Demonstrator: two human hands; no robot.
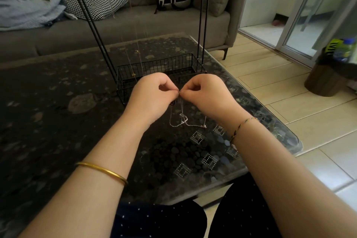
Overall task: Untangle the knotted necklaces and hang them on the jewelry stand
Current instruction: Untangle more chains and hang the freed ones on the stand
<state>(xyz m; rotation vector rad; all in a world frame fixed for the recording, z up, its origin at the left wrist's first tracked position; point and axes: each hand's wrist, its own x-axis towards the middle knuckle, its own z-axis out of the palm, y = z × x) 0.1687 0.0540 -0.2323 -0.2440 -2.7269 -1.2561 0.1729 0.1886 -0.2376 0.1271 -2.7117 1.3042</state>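
Note:
A thin silver necklace (183,120) hangs in tangled loops between my hands, its lower part resting on the dark table (58,112). My left hand (152,96) and my right hand (206,94) meet fingertip to fingertip, both pinching the chain at its top. Just behind them stands the black wire jewelry stand (158,69), with a basket base and tall thin legs. Fine gold chains (133,67) hang down inside it on the left; the bar they hang from is out of frame.
A grey sofa (135,23) with a patterned cushion, a blue cloth and a backpack runs behind the table. The table's right edge (286,127) borders a tiled floor. A dark stool with a bottle (343,50) stands at the far right.

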